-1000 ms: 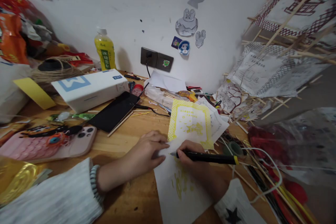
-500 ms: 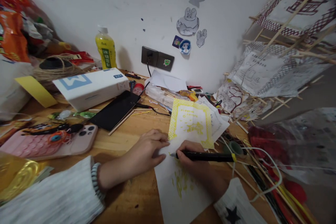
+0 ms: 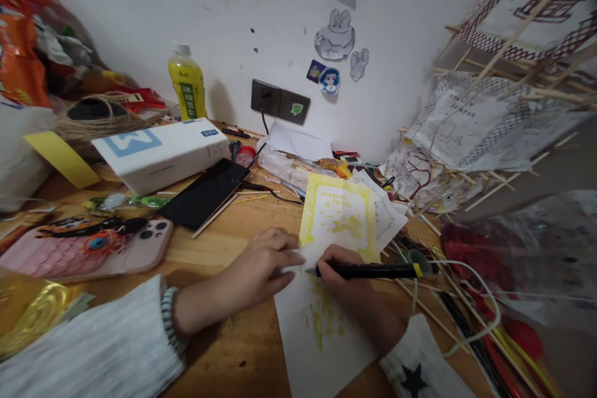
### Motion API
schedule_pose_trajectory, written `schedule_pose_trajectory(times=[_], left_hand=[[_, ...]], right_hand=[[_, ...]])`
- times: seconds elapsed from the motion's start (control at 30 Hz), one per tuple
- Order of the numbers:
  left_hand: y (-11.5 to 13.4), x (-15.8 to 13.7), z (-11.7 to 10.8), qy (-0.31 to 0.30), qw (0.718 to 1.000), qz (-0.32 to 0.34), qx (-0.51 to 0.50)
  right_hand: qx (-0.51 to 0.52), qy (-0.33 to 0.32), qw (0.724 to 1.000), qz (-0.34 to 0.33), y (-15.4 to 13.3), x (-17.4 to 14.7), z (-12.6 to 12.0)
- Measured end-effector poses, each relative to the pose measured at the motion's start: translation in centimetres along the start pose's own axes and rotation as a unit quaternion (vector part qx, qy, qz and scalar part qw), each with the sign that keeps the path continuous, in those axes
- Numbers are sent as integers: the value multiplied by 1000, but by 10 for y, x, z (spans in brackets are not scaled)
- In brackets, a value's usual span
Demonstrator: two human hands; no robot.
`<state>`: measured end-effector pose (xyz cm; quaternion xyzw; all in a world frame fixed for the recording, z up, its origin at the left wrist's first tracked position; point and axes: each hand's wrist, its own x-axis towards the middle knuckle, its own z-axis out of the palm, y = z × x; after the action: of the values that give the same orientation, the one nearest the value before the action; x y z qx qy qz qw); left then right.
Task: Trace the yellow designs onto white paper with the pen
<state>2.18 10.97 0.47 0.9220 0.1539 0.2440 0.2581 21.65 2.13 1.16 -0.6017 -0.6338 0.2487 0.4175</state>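
Note:
My right hand [image 3: 342,273] is closed round a black marker [image 3: 377,270] with a yellow band at its rear end. The marker's tip meets a white sheet of paper [image 3: 321,364] that bears yellow strokes. Resting flat at the sheet's upper left edge, my left hand [image 3: 268,264] has its fingers stretched out and holds nothing. Just beyond both hands lies a finished-looking drawing [image 3: 340,214] with a yellow patterned border, partly covered by the white sheet.
Left of my hands lie a black phone [image 3: 203,194], a pink-cased phone [image 3: 88,249] and a white box [image 3: 161,155]. A yellow drink bottle [image 3: 187,84] stands by the wall. At right are a stick-and-paper lantern frame [image 3: 471,118], loose sticks and a white cord [image 3: 489,323].
My right hand and the marker have shifted slightly to the right and up along the sheet. My left hand has stayed almost in place.

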Motion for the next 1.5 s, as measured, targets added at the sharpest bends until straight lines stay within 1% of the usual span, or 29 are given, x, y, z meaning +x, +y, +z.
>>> schedule_pose_trajectory(times=[0.13, 0.3, 0.47, 0.67, 1.0, 1.17, 1.5], left_hand=[[1, 0, -1, -5, 1000, 1, 1], [0, -1, 1, -1, 1000, 0, 3], [-1, -3, 2, -2, 1000, 4, -1], [-2, -3, 3, -2, 1000, -4, -1], [0, -1, 2, -5, 1000, -7, -4], [1, -2, 1, -8, 1000, -9, -2], [1, -2, 2, -6, 1000, -8, 6]], right_hand=[[-5, 1, 1000, -19, 2, -1, 1], [8, -3, 1000, -20, 0, -2, 1], [27, -25, 999, -5, -2, -3, -3], [66, -25, 997, 14, -2, -5, -4], [20, -42, 999, -20, -3, -4, -1], [15, -36, 999, -24, -2, -5, 0], [7, -52, 998, -20, 0, -4, 0]])
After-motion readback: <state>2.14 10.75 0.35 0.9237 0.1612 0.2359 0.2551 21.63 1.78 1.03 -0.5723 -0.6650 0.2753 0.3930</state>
